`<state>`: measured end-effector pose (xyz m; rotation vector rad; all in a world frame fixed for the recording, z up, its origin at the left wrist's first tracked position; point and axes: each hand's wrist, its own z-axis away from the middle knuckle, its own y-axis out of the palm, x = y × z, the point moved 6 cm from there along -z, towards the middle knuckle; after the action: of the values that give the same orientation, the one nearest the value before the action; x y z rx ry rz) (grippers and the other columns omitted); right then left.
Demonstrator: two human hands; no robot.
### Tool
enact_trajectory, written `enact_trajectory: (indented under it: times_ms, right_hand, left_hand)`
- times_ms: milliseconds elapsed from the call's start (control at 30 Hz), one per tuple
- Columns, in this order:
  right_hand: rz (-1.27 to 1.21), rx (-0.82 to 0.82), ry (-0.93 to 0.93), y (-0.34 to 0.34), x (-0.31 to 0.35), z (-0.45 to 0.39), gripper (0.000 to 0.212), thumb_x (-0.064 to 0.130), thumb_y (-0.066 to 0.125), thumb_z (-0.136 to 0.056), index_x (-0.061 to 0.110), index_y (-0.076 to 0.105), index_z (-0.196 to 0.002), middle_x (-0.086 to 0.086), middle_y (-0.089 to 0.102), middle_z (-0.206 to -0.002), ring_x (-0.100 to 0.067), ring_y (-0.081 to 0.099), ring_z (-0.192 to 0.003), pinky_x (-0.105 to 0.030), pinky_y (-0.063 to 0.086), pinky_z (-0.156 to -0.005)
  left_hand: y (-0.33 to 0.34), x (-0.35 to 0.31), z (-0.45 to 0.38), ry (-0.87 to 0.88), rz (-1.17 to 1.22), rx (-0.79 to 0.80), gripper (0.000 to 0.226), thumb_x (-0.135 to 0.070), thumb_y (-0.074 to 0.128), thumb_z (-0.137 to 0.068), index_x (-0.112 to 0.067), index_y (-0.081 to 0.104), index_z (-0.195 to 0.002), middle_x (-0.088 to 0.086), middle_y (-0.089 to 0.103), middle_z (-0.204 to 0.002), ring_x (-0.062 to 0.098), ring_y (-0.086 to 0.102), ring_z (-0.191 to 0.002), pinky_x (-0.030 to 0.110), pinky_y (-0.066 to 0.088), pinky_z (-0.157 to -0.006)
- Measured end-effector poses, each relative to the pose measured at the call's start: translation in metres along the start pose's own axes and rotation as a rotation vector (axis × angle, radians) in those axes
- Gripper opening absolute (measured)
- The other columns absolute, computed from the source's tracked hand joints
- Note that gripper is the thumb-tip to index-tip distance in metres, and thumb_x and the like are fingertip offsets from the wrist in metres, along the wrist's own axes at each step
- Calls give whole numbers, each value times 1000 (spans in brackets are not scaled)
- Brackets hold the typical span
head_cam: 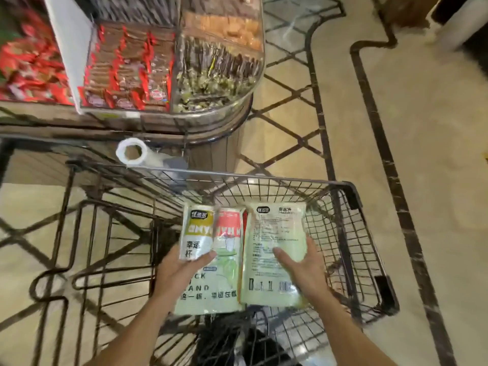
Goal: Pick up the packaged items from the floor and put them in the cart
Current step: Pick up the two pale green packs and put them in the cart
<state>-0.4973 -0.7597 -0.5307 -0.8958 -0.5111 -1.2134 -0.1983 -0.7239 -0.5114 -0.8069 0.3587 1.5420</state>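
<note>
Two pale green flat packages are held side by side above the wire cart [351,233]. My left hand [179,270] grips the left package [214,249], which has yellow, red and white printing, thumb on top. In my right hand [301,268] is the right package [274,249], back side up with small print and barcodes, thumb on its face. Both packages hover over the cart's basket, near its handle end.
A rounded display counter [169,75] with bins of wrapped snacks stands just beyond the cart. A roll of plastic bags [132,151] hangs at its edge. A second dark cart frame [66,233] is at left. Tiled floor [422,154] lies open to the right.
</note>
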Motion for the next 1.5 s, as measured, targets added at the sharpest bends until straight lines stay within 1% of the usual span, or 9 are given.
enact_trajectory:
  times_ms: [133, 200, 533, 667, 833, 967, 1133, 1300, 1500]
  right_hand:
    - [24, 64, 79, 14, -40, -25, 92, 45, 87, -80, 37, 31, -153, 6, 63, -130, -23, 67, -117, -39, 58, -91]
    - [56, 95, 131, 21, -64, -32, 81, 43, 87, -83, 41, 35, -144, 4, 61, -134, -21, 65, -119, -29, 56, -86]
    - [112, 139, 221, 45, -140, -57, 100, 44, 91, -78, 39, 30, -156, 16, 60, -133, -18, 65, -120, -43, 58, -98]
    - [158, 198, 243, 51, -163, -61, 95, 17, 84, -89, 38, 20, -156, 25, 49, -128, 0, 61, -111, -29, 58, -92]
    - [303, 167, 337, 55, -174, -71, 101, 16, 83, -89, 29, 15, -163, -6, 50, -143, -26, 55, -128, -43, 52, -102]
    - [548, 149, 458, 47, -161, -75, 113, 26, 85, -84, 26, 8, -167, -23, 23, -161, -46, 34, -148, -59, 35, -122]
    - [709, 163, 188, 44, -92, -83, 117, 43, 83, -87, 15, 3, -168, -25, 14, -167, -50, 32, -150, -59, 35, -122]
    - [896, 122, -164, 43, 23, -85, 94, 52, 63, -100, 11, 13, -167, -27, 24, -166, -46, 29, -152, -51, 30, -123]
    - [932, 390, -590, 74, 163, -35, 82, 48, 67, -99, 14, 30, -164, -25, 44, -158, -40, 42, -148, -42, 38, -115]
  left_hand:
    - [17, 34, -13, -74, -14, 4, 79, -25, 85, -84, -10, 46, -151, -8, 53, -116, 9, 51, -106, 24, 36, -86]
    - [22, 65, -26, -134, -1, -18, 91, -33, 88, -80, -11, 43, -156, -3, 58, -130, 14, 51, -117, 27, 35, -94]
    - [40, 147, -62, -267, -168, -70, 79, -72, 91, -51, -33, 65, -115, -14, 75, -103, 15, 71, -104, 43, 54, -101]
    - [52, 165, -71, -295, -228, -21, 60, -33, 86, -83, -28, 52, -132, -12, 67, -107, 18, 66, -106, 28, 51, -82]
    - [60, 178, -76, -309, -401, -36, 79, -36, 88, -80, -18, 48, -146, 1, 70, -121, 26, 65, -113, 33, 48, -91]
    - [62, 161, -72, -280, -617, -139, 85, -40, 85, -84, -10, 39, -149, 21, 69, -125, 44, 64, -118, 47, 53, -91]
    - [58, 102, -48, -66, -821, -198, 90, -50, 61, -99, -15, 12, -166, 17, 54, -149, 40, 63, -122, 47, 53, -91]
    - [24, 5, -17, 248, -1132, -287, 68, -47, 52, -102, -18, 33, -161, 16, 40, -162, 37, 44, -143, 53, 49, -105]
    - [-47, -94, 63, 357, -1358, -545, 67, -55, 50, -99, -22, 42, -157, 13, 47, -158, 35, 34, -150, 52, 30, -118]
